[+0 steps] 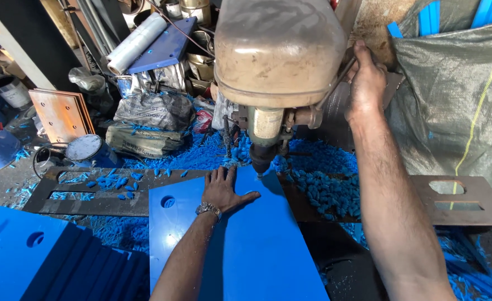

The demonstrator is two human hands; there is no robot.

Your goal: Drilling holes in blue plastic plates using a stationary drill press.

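Head view shows our left hand (222,189) pressing flat, fingers spread, on the blue plastic sheet (240,245) under the drill bit (260,165); our right hand (366,78) grips the feed lever, fingers closed. We should hold the sheet firmly and feed slowly.

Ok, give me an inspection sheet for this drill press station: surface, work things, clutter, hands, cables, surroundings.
Surface: dark metal plate with cut-outs, strewn with blue chips.
Work things: blue sheet with one round hole, lying under the drill press; bit at its far edge.
Clutter: stacked blue sheets, sacks, film roll, round gauge.
Hands: left hand flat on the sheet, wristwatch on; right hand gripping the feed lever.
Cables: thin wire behind the press head.
Surroundings: grey tarpaulin at right, copper-coloured plates at left.
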